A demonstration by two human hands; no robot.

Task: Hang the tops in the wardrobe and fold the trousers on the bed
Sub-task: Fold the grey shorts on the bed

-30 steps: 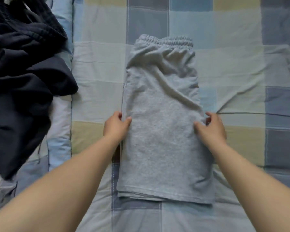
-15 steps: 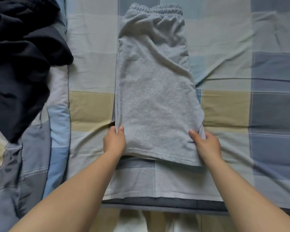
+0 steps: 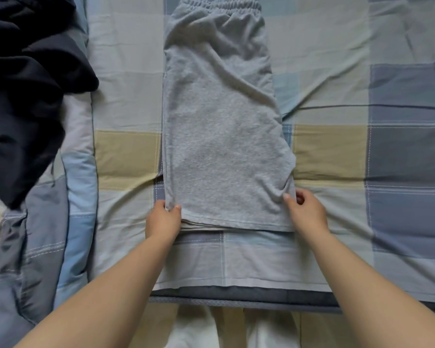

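Observation:
Grey trousers (image 3: 221,136), folded lengthwise into a long strip, lie on the checked bed sheet (image 3: 337,151) with the elastic waistband at the far end. My left hand (image 3: 164,219) pinches the near left corner of the hem between thumb and fingers. At the near right corner my right hand (image 3: 305,212) pinches the edge of the grey cloth in the same way. Both forearms reach in from the bottom of the view.
A heap of dark navy clothes (image 3: 28,96) lies on a rumpled checked quilt (image 3: 43,247) at the left. The bed's near edge (image 3: 236,298) runs across the bottom, with pale floor below it.
Both hands slid down the sides of the grey trousers from the middle to the near hem corners and took hold there. The view tilted down toward the bed edge.

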